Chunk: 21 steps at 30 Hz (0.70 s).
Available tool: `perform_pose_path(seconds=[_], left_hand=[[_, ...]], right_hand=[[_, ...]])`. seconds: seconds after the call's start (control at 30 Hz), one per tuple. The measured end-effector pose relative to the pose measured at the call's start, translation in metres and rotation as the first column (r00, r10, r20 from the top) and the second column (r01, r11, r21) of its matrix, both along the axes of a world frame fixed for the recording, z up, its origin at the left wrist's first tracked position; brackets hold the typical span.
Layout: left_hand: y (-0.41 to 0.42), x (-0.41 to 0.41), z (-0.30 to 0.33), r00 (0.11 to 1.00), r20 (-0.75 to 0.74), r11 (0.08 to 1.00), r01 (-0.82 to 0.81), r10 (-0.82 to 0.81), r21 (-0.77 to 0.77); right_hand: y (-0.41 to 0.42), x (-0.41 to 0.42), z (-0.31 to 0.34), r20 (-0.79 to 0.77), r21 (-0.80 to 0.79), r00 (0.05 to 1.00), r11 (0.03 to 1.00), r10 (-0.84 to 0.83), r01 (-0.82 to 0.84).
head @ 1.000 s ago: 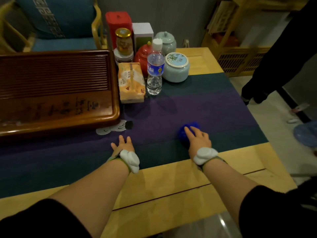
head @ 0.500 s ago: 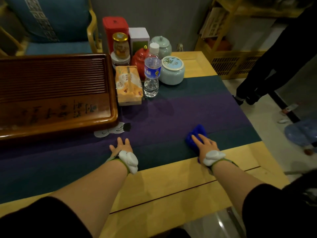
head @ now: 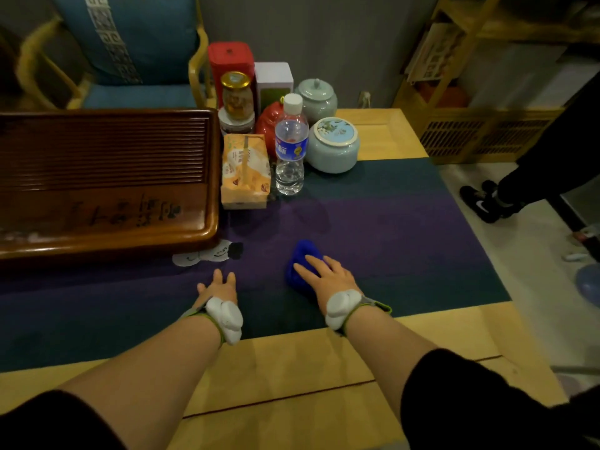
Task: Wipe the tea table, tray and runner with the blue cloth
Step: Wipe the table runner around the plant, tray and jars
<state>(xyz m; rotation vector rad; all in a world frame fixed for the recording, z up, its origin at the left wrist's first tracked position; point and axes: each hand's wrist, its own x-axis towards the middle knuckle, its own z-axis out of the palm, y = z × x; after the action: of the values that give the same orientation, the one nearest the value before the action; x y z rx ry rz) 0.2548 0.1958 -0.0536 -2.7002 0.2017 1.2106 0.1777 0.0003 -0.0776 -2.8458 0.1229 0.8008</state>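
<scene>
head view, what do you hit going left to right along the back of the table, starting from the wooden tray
wooden tea tray → orange tissue pack → water bottle → pale green jar with painted lid → bare table corner

- The blue cloth (head: 303, 263) was pressed flat onto the runner (head: 406, 228) by the straight fingers of the right hand (head: 324, 276).
- The left hand (head: 218, 287) was laid palm-down on the runner, well apart from the cloth.
- The dark wooden tray (head: 107, 186) was seen at the left, resting on the runner.
- An orange tissue pack (head: 245, 172) and a water bottle (head: 290, 146) were placed just beside the tray, with jars and tins grouped behind them.
- The pale wood of the tea table (head: 292, 378) was shown beneath both forearms.
- Another person's black shoes (head: 483, 203) were seen on the floor at the right.
</scene>
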Motion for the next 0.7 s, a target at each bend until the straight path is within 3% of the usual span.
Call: perform_pose_path(seconds=[0.33, 0.4, 0.5, 0.57, 0.7], left_hand=[[-0.013, 0.007, 0.011, 0.995, -0.013, 0.976, 0.1, -0.1, 0.195], [-0.013, 0.008, 0.01, 0.99, 0.052, 0.981, 0.124, -0.133, 0.148], [-0.028, 0.01, 0.011, 0.984, 0.153, 0.995, 0.086, -0.093, 0.047], [-0.049, 0.014, 0.01, 0.989, 0.136, 0.997, 0.068, -0.065, -0.023], [-0.091, 0.015, 0.016, 0.997, 0.07, 1.0, 0.021, -0.02, -0.013]], right_hand=[[-0.115, -0.023, 0.022, -0.077, -0.083, 0.953, 0.954, -0.293, 0.286], [-0.115, -0.012, 0.03, -0.079, -0.074, 0.951, 0.953, -0.3, 0.295], [-0.094, 0.007, 0.034, 0.043, -0.039, 0.974, 0.974, -0.221, 0.223], [-0.074, 0.017, 0.028, 0.119, 0.004, 0.987, 0.994, -0.108, 0.108], [-0.063, 0.021, 0.007, 0.048, 0.011, 0.995, 0.996, 0.086, -0.087]])
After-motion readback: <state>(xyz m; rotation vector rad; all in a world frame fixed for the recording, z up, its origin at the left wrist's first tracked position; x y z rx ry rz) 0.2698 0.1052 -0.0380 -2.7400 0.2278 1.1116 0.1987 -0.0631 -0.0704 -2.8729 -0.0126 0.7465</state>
